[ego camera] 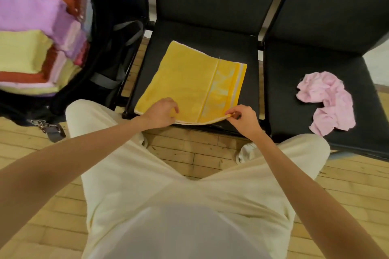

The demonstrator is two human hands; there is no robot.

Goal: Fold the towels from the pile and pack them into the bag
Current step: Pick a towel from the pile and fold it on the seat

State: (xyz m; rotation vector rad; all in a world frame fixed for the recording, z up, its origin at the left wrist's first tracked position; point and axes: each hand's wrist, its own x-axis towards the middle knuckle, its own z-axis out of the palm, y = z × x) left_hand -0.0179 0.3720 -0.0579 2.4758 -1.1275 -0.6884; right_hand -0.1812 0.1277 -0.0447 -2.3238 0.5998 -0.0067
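A yellow towel [189, 82] with a white striped border lies folded flat on the seat of the middle black chair [210, 33]. My left hand [162, 112] grips its near edge, fingers curled over the cloth. My right hand [242, 118] pinches the near right corner, lifting it slightly. A crumpled pink towel [328, 101] lies on the right chair's seat [294, 82]. At the left, a black bag [101, 52] stands open, packed with folded towels [31, 48] in purple, pale yellow, rust red and pink.
The chairs stand side by side with dark backs behind the seats. The bag's grey straps [130, 31] hang toward the middle chair. A strap clip [48, 126] lies on the wooden floor [189, 153]. My legs in pale trousers stand close to the chair's front edge.
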